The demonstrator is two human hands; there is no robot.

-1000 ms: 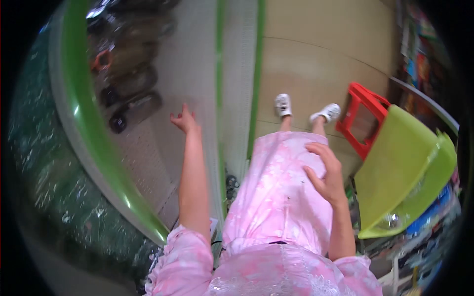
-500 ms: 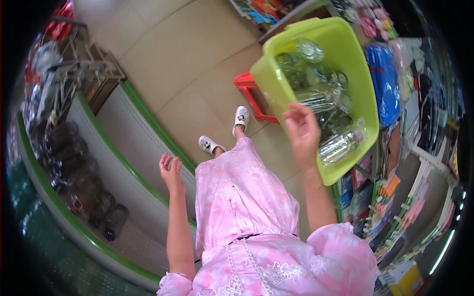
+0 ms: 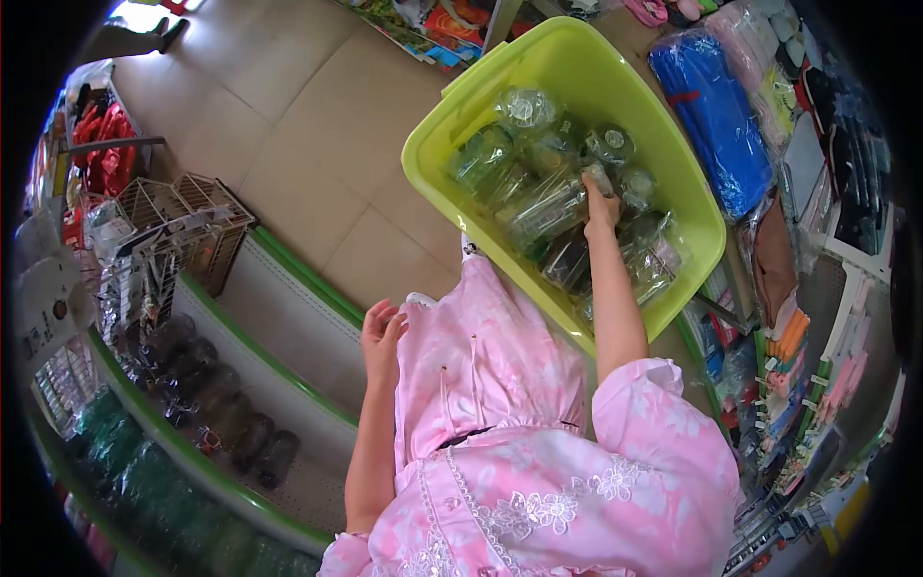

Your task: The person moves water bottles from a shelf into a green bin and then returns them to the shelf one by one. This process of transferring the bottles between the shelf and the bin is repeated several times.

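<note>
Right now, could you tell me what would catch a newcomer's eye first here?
The lime-green tub at top centre, packed with plastic-wrapped glass jars. The right hand reaches down among them, while the left hand hangs empty beside the pink dress.

right hand (image 3: 600, 204) fingertips hidden among wrapped glasses (image 3: 538, 207) | basket (image 3: 577, 67) far corner behind arm
</note>
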